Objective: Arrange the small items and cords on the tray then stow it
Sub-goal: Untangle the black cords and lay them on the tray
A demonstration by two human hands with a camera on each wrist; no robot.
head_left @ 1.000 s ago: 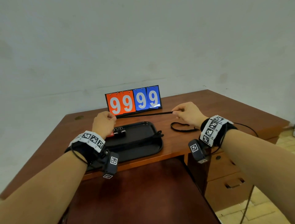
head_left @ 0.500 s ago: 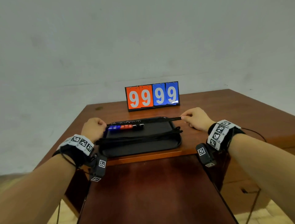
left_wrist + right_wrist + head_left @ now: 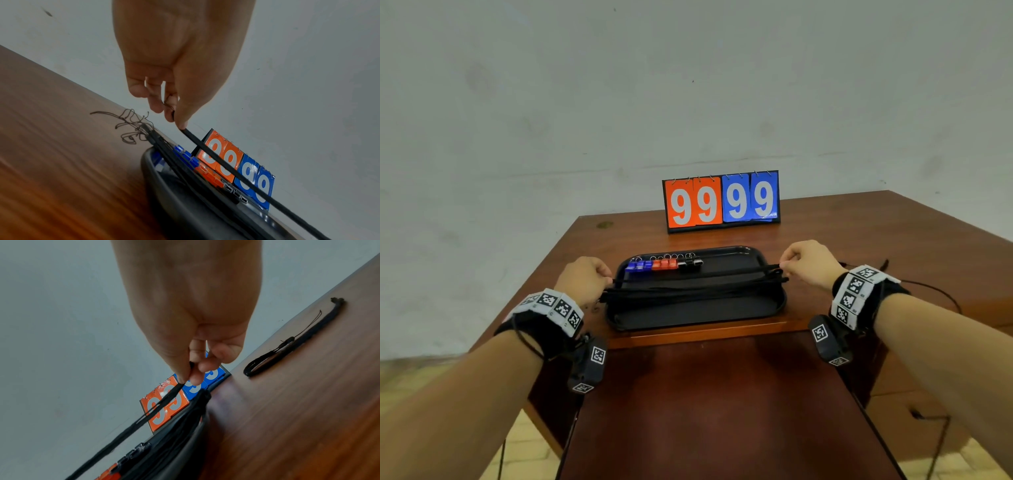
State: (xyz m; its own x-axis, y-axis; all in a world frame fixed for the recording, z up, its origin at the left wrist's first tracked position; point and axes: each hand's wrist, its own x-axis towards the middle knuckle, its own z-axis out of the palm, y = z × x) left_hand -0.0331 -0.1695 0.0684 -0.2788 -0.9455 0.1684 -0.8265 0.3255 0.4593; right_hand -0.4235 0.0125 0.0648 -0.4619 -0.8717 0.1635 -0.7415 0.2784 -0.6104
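My left hand (image 3: 585, 278) hovers at the left end of the black rectangular plastic tray (image 3: 698, 313), thumb and forefinger pinched on one end of a black woven cord (image 3: 236, 173). The cord runs taut across the tray, above a bundle of similar black cords (image 3: 688, 291) lying lengthwise on it, their thin ends spilling over the tray's left rim onto the brown wooden desk (image 3: 859, 236). Along the tray's far edge sits a row of small clips: blue clips (image 3: 638, 265), then red clips (image 3: 664, 264), then black clips (image 3: 690, 262). Behind the tray, near the desk's far edge, stands an orange and blue flip scoreboard reading 9999 (image 3: 722, 202). My right hand (image 3: 810, 262), at the tray's right end, pinches the cord's other end between thumb and fingertips. One more looped black cord (image 3: 296, 340) lies on the desk to the right of that hand.
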